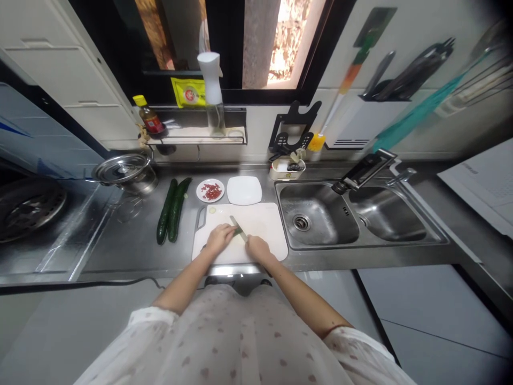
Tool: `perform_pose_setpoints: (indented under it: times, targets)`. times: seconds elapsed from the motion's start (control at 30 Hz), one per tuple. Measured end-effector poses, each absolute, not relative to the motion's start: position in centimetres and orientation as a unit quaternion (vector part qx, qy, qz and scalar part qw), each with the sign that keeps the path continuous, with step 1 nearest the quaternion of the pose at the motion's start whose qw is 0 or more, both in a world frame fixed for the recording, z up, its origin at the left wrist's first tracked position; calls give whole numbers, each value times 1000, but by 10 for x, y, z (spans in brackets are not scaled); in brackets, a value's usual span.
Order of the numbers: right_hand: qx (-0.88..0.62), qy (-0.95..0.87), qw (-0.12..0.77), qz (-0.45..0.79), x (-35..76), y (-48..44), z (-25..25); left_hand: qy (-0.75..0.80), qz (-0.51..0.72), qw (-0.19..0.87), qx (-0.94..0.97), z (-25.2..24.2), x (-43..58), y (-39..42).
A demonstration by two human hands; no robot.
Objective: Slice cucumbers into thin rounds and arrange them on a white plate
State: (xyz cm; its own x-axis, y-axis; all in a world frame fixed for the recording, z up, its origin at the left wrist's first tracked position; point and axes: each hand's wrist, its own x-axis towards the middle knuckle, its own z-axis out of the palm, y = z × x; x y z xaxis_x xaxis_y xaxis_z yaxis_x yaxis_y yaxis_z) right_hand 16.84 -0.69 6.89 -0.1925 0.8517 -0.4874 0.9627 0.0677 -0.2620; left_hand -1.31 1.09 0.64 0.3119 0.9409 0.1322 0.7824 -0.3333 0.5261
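Note:
My right hand (pixel 258 249) is closed around the handle of a knife (pixel 234 221), whose blade points away and to the left over the white cutting board (pixel 266 219). My left hand (pixel 218 239) has its fingers closed on a piece of cucumber (pixel 238 230), most of which the fingers hide. The blade lies against or right beside that green piece. A pale cucumber slice (pixel 212 210) rests near the board's upper left corner. Two whole cucumbers (pixel 175 214) lie side by side on the counter, left of the board.
Behind the board stand a plate of chopped red bits (pixel 210 191) and a white square plate (pixel 244 190). A double sink (pixel 316 214) with a black faucet (pixel 363 172) is on the right. A lidded steel pot (pixel 134 174) sits at the left, below a shelf with bottles (pixel 196 140).

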Motion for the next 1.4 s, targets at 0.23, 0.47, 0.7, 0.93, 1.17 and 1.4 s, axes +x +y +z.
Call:
perform_pose_setpoints:
  times: [0.23, 0.47, 0.7, 0.93, 1.17, 1.4]
  targets:
    - [624, 728, 111, -261, 181, -23, 70, 544, 214, 187, 789, 5, -13, 11]
    - [623, 717, 139, -281, 191, -32, 75, 542, 215, 184, 792, 5, -14, 11]
    - [624, 715, 141, -280, 199, -37, 79, 551, 214, 181, 786, 9, -12, 8]
    - [628, 720, 128, -266, 210, -35, 83, 561, 197, 191, 781, 17, -11, 9]
    - [637, 732, 137, -201, 210, -35, 85, 599, 213, 210, 743, 18, -14, 9]
    - [636, 750, 114, -141, 212, -33, 86, 669, 332, 195, 636, 17, -24, 1]
